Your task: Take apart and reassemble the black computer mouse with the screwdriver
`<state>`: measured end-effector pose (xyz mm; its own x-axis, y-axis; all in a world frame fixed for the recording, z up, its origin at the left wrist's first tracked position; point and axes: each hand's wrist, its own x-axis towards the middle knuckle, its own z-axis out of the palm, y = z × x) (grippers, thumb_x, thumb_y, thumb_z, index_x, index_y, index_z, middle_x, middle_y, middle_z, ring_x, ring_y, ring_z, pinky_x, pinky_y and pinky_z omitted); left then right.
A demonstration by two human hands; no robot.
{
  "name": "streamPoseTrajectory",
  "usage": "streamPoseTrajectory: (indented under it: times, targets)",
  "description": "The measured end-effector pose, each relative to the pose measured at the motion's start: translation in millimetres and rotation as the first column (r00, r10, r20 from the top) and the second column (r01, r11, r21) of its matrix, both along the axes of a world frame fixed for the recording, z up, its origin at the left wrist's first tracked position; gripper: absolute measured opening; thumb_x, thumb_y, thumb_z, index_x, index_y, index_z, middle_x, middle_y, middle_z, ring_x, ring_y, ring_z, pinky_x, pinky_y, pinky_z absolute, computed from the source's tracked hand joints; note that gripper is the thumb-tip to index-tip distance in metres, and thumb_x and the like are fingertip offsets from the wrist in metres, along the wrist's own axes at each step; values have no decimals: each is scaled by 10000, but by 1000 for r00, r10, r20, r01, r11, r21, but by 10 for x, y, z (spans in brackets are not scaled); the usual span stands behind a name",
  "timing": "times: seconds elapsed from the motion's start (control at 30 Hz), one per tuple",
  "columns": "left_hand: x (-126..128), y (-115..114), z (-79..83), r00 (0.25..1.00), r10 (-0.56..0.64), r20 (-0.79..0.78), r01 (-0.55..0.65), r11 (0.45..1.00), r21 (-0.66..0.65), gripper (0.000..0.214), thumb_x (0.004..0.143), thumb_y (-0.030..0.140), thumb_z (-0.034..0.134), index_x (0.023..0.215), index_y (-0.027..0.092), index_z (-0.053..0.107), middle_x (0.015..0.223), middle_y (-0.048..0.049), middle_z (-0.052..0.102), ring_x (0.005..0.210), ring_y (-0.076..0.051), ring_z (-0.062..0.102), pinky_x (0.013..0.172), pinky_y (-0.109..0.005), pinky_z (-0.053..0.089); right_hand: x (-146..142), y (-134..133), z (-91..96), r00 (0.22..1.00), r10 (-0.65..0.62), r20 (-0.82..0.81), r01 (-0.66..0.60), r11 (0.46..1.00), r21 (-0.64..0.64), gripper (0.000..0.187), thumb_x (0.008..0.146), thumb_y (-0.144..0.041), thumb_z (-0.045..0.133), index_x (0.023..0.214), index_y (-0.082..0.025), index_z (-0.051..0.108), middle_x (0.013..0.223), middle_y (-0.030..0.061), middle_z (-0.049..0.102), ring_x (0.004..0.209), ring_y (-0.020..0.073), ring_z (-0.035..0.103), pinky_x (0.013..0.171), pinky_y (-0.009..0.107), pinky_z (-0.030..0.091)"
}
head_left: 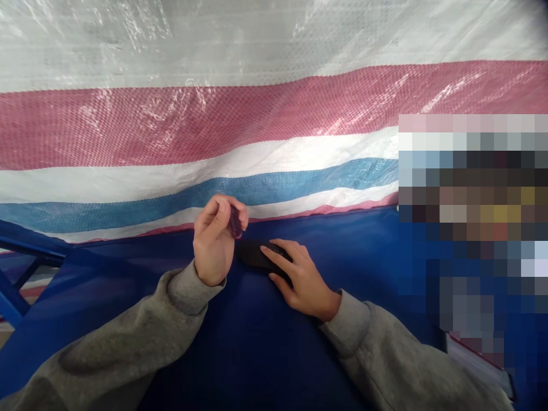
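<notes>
My left hand point(215, 237) is raised a little above the blue table surface point(240, 348), fingers pinched round a small dark purplish piece point(236, 221) held between thumb and fingertips. My right hand point(296, 275) rests on the table just to its right, fingers curled over a flat black object point(253, 254) and holding it down. The black object's right part is hidden under my fingers. Both arms wear grey sleeves.
A woven tarp point(240, 125) with white, red and blue stripes hangs right behind the table. A blue metal frame point(21, 251) shows at the left edge. The right side of the view is blurred out.
</notes>
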<state>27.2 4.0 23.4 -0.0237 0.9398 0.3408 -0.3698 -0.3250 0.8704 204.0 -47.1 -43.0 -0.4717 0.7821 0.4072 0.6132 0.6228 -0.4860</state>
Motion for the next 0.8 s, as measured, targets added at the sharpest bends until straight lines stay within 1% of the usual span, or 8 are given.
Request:
streamPoseTrajectory:
  times: [0.07, 0.13, 0.23, 0.37, 0.47, 0.57, 0.67, 0.8]
  targets:
    - [0, 6, -4, 1000, -4, -25, 5, 1000, 6, 356, 927, 442, 524, 723, 164, 610, 661, -33, 521, 599, -132, 503, 545, -268, 414, 1, 1, 0, 1000, 2, -2, -3, 1000, -4, 484, 895, -196, 514, 1378, -175, 502, 1348, 160, 496, 1220, 303, 466, 978, 498, 429]
    - [3, 1, 6, 999, -34, 3, 35, 999, -12, 375, 936, 464, 503, 724, 170, 601, 605, -12, 470, 555, -121, 469, 540, -268, 411, 2, 3, -1, 1000, 4, -1, -4, 1000, -7, 481, 894, -196, 518, 1374, -165, 505, 1347, 163, 494, 1217, 300, 466, 980, 494, 428]
    - [8, -12, 20, 995, -66, 78, 68, 998, -18, 243, 908, 448, 568, 845, 213, 567, 565, 30, 417, 517, -106, 430, 531, -244, 399, 3, 6, -3, 1000, 1, -3, -1, 1000, -5, 481, 897, -200, 513, 1378, -179, 500, 1343, 157, 499, 1211, 298, 471, 975, 499, 430]
    - [7, 1, -11, 998, -54, 43, 53, 998, 15, 157, 888, 361, 624, 876, 212, 574, 636, 13, 521, 575, -109, 488, 543, -231, 402, 0, 6, -5, 1000, -1, 0, 1, 1000, -1, 483, 898, -202, 512, 1381, -190, 496, 1342, 154, 503, 1213, 301, 474, 978, 501, 427]
    - [10, 21, -47, 999, -36, -25, 37, 999, 35, 238, 936, 378, 542, 879, 166, 635, 690, -33, 576, 606, -121, 526, 544, -245, 407, -3, 3, -3, 1000, -4, 6, 4, 1000, -1, 490, 896, -206, 514, 1385, -192, 491, 1342, 154, 503, 1218, 304, 470, 974, 503, 430]
    - [19, 28, -58, 998, -56, 12, 56, 998, -3, 328, 952, 437, 494, 859, 156, 636, 626, -14, 518, 560, -108, 491, 541, -242, 408, -4, -1, -4, 1000, -5, 13, 5, 1000, 2, 492, 893, -203, 517, 1384, -193, 494, 1342, 151, 503, 1211, 301, 478, 971, 496, 435]
    - [24, 25, -42, 993, -73, 88, 75, 997, -16, 244, 912, 442, 570, 886, 200, 586, 604, 25, 466, 523, -89, 442, 534, -222, 400, -2, -2, -9, 1000, -8, 18, 8, 1000, -1, 497, 895, -210, 518, 1391, -220, 489, 1340, 142, 508, 1211, 302, 482, 965, 500, 439]
    - [14, 31, 11, 997, -32, 77, 30, 999, 23, 203, 891, 397, 622, 866, 209, 549, 588, 35, 465, 518, -86, 439, 520, -207, 390, 3, 2, -20, 1000, -5, 25, 5, 1000, -3, 496, 903, -219, 517, 1398, -220, 480, 1349, 141, 506, 1222, 300, 477, 975, 503, 435]
